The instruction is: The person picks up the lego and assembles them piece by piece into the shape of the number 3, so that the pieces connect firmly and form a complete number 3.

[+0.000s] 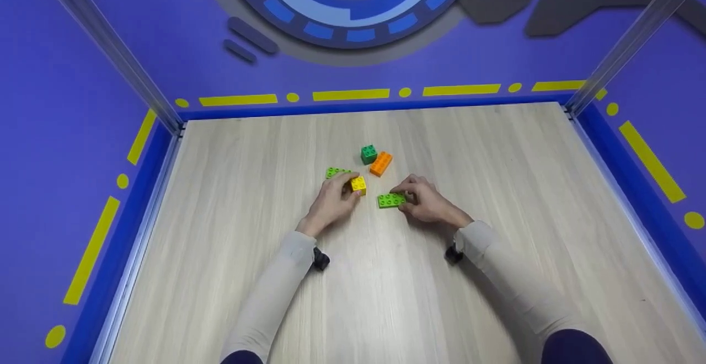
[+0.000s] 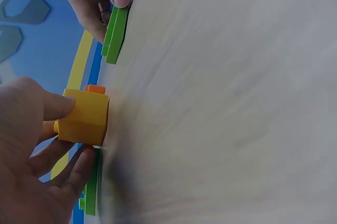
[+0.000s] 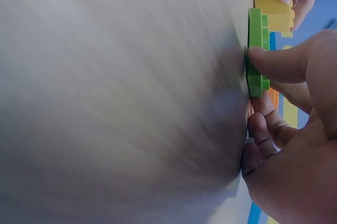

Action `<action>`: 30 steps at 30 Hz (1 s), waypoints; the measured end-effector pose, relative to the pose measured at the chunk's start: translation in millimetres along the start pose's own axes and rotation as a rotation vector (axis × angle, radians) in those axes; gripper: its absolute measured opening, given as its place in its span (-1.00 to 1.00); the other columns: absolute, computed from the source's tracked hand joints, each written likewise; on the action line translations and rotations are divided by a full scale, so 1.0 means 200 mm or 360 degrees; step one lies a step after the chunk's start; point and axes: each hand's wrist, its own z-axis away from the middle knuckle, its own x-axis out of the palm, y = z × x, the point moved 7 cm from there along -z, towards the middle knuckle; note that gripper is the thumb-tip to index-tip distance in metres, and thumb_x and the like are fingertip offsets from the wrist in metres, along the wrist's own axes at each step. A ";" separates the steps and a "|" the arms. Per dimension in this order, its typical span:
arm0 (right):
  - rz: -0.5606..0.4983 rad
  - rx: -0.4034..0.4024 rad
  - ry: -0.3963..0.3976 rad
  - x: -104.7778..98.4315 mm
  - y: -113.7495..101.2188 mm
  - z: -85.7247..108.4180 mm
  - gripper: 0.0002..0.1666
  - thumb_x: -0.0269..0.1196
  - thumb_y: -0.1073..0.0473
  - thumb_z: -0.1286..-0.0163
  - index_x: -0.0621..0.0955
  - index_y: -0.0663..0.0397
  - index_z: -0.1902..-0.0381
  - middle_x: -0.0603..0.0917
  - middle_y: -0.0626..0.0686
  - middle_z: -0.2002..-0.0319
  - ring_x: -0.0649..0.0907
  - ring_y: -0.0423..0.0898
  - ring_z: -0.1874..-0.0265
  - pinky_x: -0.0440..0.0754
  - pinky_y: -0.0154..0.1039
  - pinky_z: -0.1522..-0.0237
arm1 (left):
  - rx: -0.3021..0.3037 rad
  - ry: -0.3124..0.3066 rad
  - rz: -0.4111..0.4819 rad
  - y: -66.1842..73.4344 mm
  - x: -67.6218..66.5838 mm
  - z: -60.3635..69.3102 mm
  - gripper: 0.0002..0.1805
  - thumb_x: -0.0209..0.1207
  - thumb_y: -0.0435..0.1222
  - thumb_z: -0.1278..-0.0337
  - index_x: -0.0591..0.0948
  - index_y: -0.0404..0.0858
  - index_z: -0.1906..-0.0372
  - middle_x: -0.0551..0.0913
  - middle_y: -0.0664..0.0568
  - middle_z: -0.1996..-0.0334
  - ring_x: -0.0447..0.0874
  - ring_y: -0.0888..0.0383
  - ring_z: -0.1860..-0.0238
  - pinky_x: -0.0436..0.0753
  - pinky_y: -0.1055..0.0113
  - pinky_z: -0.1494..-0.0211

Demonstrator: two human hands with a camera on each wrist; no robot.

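My left hand pinches a yellow toy brick between thumb and fingers, just over the table or touching it; I cannot tell which. To its right, my right hand grips the right end of a flat light-green toy brick, its thumb on the near side in the right wrist view. A second light-green brick lies behind the left hand, partly hidden by the fingers. Farther back, an orange brick lies beside a dark-green brick.
A light wooden table spreads under both arms. Blue panels with yellow stripes enclose its back and sides, with metal posts at the rear corners. A small dark wrist camera sits at the left cuff.
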 end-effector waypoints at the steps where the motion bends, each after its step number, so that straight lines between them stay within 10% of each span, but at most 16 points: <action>1: -0.0002 0.0002 -0.0004 0.00 0.00 0.00 -0.55 0.41 0.27 -0.42 0.75 -0.08 -0.25 0.58 0.03 -0.06 0.42 0.05 -0.02 0.17 -0.05 -0.02 | -0.0007 -0.0007 -0.0007 0.00 0.00 0.00 -0.46 0.28 -0.24 -0.51 0.54 -0.29 -0.47 0.59 -0.15 -0.41 0.51 -0.07 -0.47 0.45 0.05 -0.58; 11: 0.0007 -0.0043 -0.0026 0.03 -0.02 0.03 -0.55 0.44 0.25 -0.41 0.76 -0.13 -0.23 0.61 0.00 -0.09 0.45 0.05 -0.08 0.17 -0.03 -0.04 | -0.0043 -0.0006 -0.0060 0.00 0.00 -0.01 -0.48 0.33 -0.21 -0.48 0.58 -0.27 -0.42 0.68 -0.11 -0.26 0.61 0.06 -0.08 0.66 0.14 -0.21; 30: -0.0063 -0.0164 -0.0013 0.07 -0.04 0.02 -0.58 0.56 0.11 -0.33 0.79 -0.16 -0.14 0.73 -0.07 -0.05 0.51 -0.01 -0.05 0.16 0.00 -0.11 | 0.0070 -0.0040 0.0108 0.11 -0.05 0.05 -0.45 0.33 -0.28 -0.46 0.54 -0.30 -0.46 0.69 -0.11 -0.25 0.73 0.05 -0.05 0.70 0.15 -0.25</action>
